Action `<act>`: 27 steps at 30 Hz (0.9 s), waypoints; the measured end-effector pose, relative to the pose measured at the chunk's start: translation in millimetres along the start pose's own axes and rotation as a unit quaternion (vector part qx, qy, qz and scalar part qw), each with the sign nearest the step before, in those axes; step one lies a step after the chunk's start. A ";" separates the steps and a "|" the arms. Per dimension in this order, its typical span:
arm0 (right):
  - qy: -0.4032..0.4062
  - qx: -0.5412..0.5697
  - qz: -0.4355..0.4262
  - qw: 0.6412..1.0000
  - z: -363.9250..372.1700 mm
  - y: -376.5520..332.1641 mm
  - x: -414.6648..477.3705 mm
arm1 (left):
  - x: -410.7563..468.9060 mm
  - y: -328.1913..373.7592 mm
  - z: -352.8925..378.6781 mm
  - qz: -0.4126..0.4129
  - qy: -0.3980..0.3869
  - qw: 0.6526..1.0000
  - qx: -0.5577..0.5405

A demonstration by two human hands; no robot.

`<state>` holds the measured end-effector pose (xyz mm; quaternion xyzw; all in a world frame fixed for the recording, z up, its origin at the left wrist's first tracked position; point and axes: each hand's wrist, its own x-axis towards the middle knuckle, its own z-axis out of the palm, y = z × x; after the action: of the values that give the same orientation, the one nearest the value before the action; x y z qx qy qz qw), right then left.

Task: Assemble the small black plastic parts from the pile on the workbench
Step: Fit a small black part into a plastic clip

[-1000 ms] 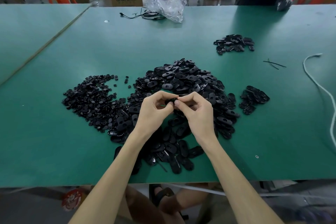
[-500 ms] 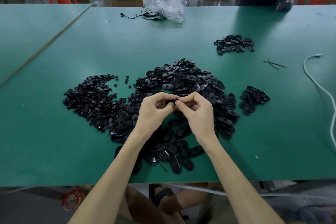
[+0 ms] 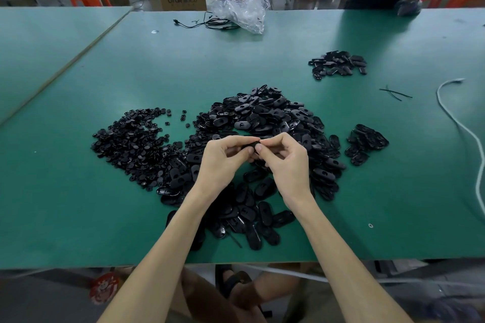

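Both hands meet just above the near side of the big pile [image 3: 262, 123] on the green bench [image 3: 78, 217]. The left hand [image 3: 223, 162] and right hand [image 3: 286, 165] have their fingers pinched on one small black part [image 3: 252, 145] held between them, thumbs and forefingers almost touching. Left of the pile sits a spread of tinier bits [image 3: 131, 144]. Right of it there's a small heap [image 3: 366, 143], and farther back another heap [image 3: 338, 63]. At the far edge lie a crumpled clear bag [image 3: 241, 12] and a black cable [image 3: 199, 24].
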<state>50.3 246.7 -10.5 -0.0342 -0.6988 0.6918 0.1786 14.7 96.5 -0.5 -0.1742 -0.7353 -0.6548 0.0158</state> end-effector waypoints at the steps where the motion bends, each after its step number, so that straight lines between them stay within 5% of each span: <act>1: -0.001 -0.002 -0.001 1.000 -0.1 -0.1 0.2 | 0.2 -0.3 0.1 -0.001 0.000 1.000 0.003; 27: 0.024 -0.010 0.001 1.000 -1.2 2.0 1.6 | 12.4 9.7 -2.8 -0.012 -0.044 0.993 0.106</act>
<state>48.8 248.4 -12.1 -0.0531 -0.7009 0.6843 0.1938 5.1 97.5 12.3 -0.1912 -0.8025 -0.5651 -0.0062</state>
